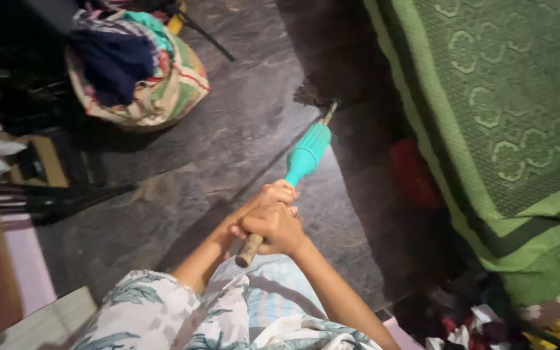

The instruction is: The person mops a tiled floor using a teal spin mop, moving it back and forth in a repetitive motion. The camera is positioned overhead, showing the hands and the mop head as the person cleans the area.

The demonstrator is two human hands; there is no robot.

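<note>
Head view shows the green patterned bedspread (513, 129) off to the right of my hands, and a cloth bundle (140, 71) stuffed with dark blue and mixed fabric on the stone floor (228, 136) ahead to the left. The broom (306, 155) runs up and away from me, bristles under the bed's edge. My left hand (273, 194), nearer the teal sleeve, and right hand (275, 228) are wrapped tight around its wooden handle, touching.

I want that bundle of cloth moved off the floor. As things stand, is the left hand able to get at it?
Probably not as it stands. The left hand is wrapped around the broom handle together with the right hand, and the cloth bundle lies well beyond it across bare dark floor. Nothing blocks the way.
</note>
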